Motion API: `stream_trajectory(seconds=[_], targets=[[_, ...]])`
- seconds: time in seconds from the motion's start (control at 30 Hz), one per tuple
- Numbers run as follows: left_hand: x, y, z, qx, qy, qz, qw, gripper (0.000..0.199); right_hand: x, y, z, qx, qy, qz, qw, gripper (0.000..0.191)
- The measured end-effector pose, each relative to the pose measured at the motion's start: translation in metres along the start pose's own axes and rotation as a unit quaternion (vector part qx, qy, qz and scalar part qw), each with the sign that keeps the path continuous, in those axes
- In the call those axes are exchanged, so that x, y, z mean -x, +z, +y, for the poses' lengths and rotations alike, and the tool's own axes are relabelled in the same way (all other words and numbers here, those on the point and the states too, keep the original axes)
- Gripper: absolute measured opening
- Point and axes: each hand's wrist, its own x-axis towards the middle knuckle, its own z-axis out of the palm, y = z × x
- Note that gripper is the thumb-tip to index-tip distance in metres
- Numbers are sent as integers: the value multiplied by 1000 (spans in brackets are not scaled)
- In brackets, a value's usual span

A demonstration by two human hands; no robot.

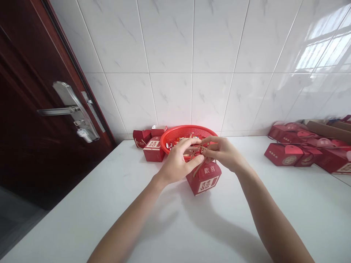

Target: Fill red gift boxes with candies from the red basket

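A small red gift box (204,179) with pale Chinese characters stands slightly turned on the white tabletop. Thin tan cord (197,168) runs up from its top to my fingers. My left hand (182,157) comes in from the left, its thumb and fingers closed on the cord above the box. From the right, my right hand (221,151) pinches the same cord, fingertips close to those of the left. Exactly how the cord is looped between the fingertips is partly hidden.
Behind the hands sits a red plastic basket (171,132) holding small wrapped items. More red boxes (154,149) stand left of it. Several red boxes (285,155) are grouped at the right by the tiled wall (170,98). A dark red door (24,91) is at the left.
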Motion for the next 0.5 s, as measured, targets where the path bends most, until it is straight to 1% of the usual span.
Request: stream_trajectory(seconds=[0.07,0.13,0.2,0.3,0.4,0.5], targets=[[-1,2,-3,-82,-7,5,997,46,-1,-2,1,-10,-8,24,1000,20],[-1,7,-6,-136,-37,-17,990,51,-2,-4,2,-16,-9,44,999,20],[0,15,-10,-163,-69,-44,983,54,-3,-5,3,-18,-8,53,998,20],[1,28,-16,-186,-97,-77,975,47,-3,-7,4,-16,-9,49,999,20],[2,36,-22,-185,-94,-93,974,39,-1,-11,3,-5,2,31,999,20],[2,41,-27,-168,-88,-95,977,38,2,-16,1,10,18,2,1000,22]])
